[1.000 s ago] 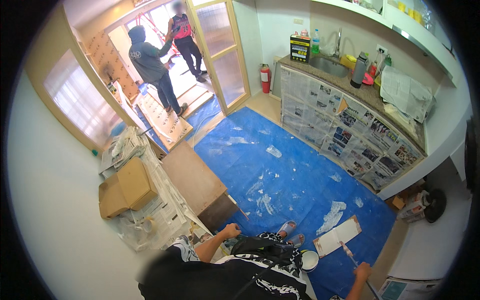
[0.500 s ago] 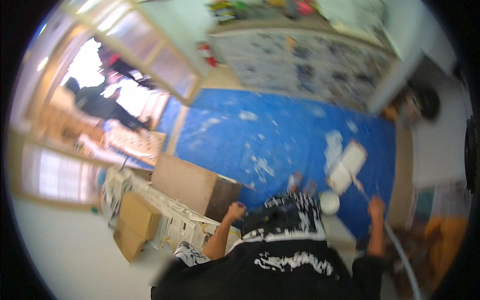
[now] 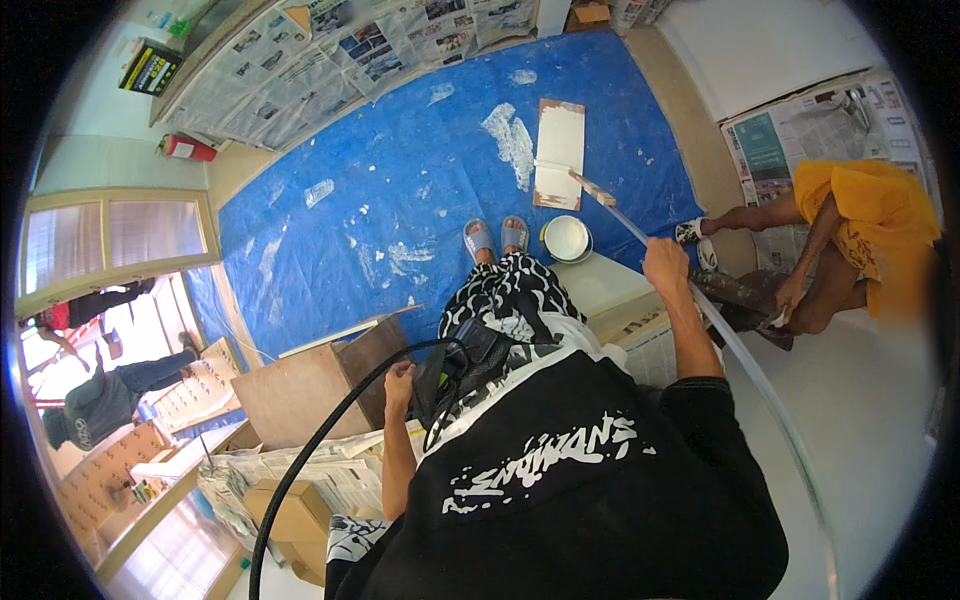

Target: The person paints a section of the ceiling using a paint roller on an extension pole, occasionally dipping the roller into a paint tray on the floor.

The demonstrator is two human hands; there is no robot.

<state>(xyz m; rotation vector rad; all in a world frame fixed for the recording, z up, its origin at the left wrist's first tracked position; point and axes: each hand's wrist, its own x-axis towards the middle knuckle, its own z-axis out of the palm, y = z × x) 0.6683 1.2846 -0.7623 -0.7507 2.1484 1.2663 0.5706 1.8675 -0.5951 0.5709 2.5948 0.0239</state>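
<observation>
My right hand (image 3: 665, 263) grips a long pale pole (image 3: 740, 355), angled from the lower right up to a paint roller (image 3: 555, 168) that lies across a white-coated board (image 3: 561, 140) on the floor. A round bucket of white paint (image 3: 566, 238) stands just below the board, beside my sandalled feet (image 3: 480, 240). My left hand (image 3: 399, 376) is closed at my waist beside a black pouch (image 3: 450, 370), under an arching black cable (image 3: 350, 400); what it holds is hidden.
A blue sheet (image 3: 330, 240) covers the floor, below a newspaper-covered cabinet (image 3: 360, 55). A plywood box (image 3: 290, 400) stands at my left. A person in yellow (image 3: 850, 210) crouches close at my right. Two people (image 3: 100, 400) are in the doorway beyond the glazed door (image 3: 110, 240).
My view has swung, so the floor sheet now sits higher in the picture and the doorway lower left. The crouching person in yellow has come fully into view. My right hand still grips the pole.
</observation>
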